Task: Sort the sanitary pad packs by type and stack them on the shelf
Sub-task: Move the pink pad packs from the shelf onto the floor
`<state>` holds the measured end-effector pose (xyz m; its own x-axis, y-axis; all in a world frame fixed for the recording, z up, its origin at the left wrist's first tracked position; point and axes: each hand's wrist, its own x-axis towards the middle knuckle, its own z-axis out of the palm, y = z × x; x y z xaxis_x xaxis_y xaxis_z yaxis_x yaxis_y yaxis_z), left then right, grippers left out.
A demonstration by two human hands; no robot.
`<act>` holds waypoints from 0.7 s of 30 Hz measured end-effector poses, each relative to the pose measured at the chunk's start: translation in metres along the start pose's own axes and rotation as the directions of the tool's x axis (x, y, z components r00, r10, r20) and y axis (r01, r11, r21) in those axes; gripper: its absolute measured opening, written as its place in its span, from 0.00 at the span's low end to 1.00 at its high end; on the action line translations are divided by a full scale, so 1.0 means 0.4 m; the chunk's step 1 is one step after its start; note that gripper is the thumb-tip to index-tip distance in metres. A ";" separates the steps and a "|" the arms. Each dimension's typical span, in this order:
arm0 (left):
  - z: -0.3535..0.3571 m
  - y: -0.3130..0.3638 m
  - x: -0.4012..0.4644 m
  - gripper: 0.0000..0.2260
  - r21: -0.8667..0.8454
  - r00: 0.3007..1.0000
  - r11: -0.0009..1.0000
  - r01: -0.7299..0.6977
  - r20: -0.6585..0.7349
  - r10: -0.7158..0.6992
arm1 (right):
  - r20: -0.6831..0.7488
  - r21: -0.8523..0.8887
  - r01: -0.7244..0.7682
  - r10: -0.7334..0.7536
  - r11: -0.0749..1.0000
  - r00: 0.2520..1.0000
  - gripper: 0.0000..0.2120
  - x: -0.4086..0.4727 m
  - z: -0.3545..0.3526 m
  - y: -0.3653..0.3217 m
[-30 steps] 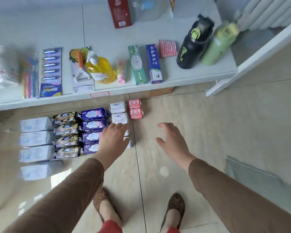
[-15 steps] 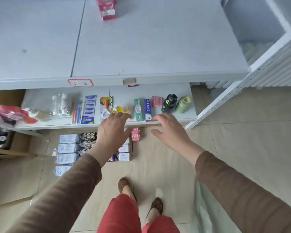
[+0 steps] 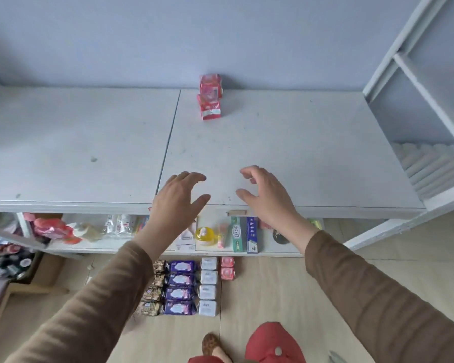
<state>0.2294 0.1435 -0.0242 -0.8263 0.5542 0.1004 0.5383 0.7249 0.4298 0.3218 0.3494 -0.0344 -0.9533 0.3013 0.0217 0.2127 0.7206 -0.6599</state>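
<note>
Both the left hand [image 3: 178, 197] and right hand [image 3: 265, 195] hover spread and hold nothing above the top shelf [image 3: 299, 153], where 2 red packs [image 3: 209, 96] sit stacked by the wall. The sorted packs [image 3: 184, 286] lie on the floor [image 3: 273, 297] below; the person risks toppling the narrow red stack when adding more.

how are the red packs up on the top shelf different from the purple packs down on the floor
The red packs sit at the back of the top shelf; the purple packs lie on the floor. The red packs are two, one behind the other; the purple packs are four in a column. The red packs stand alone; the purple packs have other pack columns on both sides. Neither is touched by a hand.
</note>
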 end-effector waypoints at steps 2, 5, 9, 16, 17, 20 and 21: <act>-0.012 -0.016 0.061 0.16 -0.025 0.999 0.999 0.033 -0.003 -0.033 | 0.007 0.025 0.000 0.000 1.000 1.000 0.19 0.090 -0.006 -0.005; -0.018 -0.046 0.150 0.16 -0.052 0.997 0.996 0.079 -0.021 -0.080 | 0.002 0.083 -0.050 0.050 0.995 0.999 0.21 0.247 -0.011 0.001; -0.011 -0.080 0.265 0.16 -0.092 0.987 0.983 0.156 -0.027 -0.159 | 0.037 0.156 -0.159 0.155 0.975 0.987 0.27 0.481 -0.003 0.026; 0.003 -0.133 0.471 0.14 -0.230 0.936 0.913 0.336 -0.020 -0.350 | 0.121 0.254 -0.321 0.299 0.912 0.946 0.39 0.818 0.077 0.019; 0.003 -0.141 0.502 0.14 -0.272 0.927 0.894 0.357 -0.018 -0.376 | 0.130 0.267 -0.339 0.315 0.902 0.940 0.41 0.847 0.094 0.016; -0.003 -0.159 0.595 0.12 -0.319 0.912 0.870 0.377 -0.037 -0.409 | 0.130 0.128 -0.351 0.336 0.927 0.933 0.40 0.902 0.146 0.013; -0.005 -0.163 0.629 0.12 -0.314 0.911 0.872 0.375 -0.047 -0.409 | 0.111 0.068 -0.319 0.311 0.945 0.944 0.37 0.910 0.161 0.011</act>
<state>-0.0140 0.2347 -0.0252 -0.9810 0.1895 -0.0426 0.1074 0.7116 0.6944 -0.0380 0.4219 -0.0778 -0.8574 0.4393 -0.2681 0.4910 0.5423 -0.6818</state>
